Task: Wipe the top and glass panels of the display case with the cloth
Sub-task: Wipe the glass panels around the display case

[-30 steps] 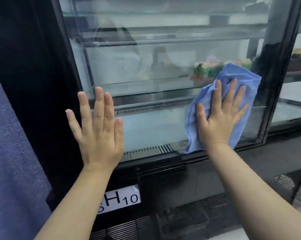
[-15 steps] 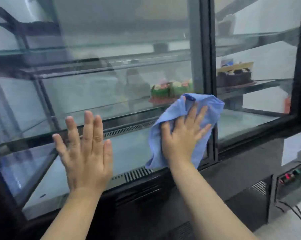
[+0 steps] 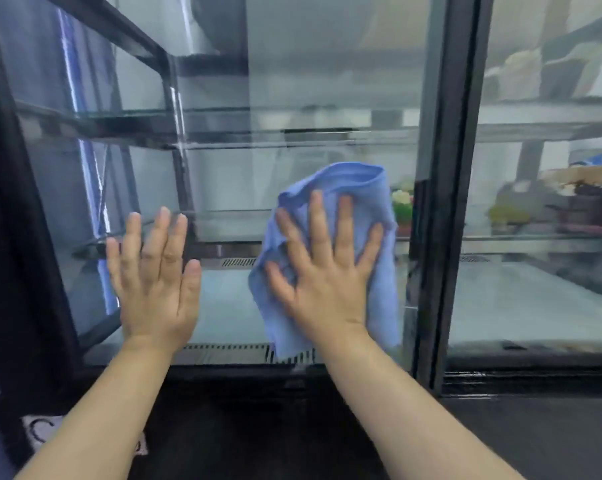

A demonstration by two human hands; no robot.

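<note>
Nearby, black frame post beside cloth

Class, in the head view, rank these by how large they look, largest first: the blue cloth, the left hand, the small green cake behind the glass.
1. blue cloth
2. left hand, somewhat smaller than the cloth
3. green cake, smallest, though it is partly hidden and sits farther from the camera, so its look understates it.

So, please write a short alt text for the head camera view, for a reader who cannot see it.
A right hand presses a blue cloth flat on the front glass panel of a display case, while the left hand rests open beside it. Small cakes sit blurred on a shelf inside, right of the cloth.
</note>
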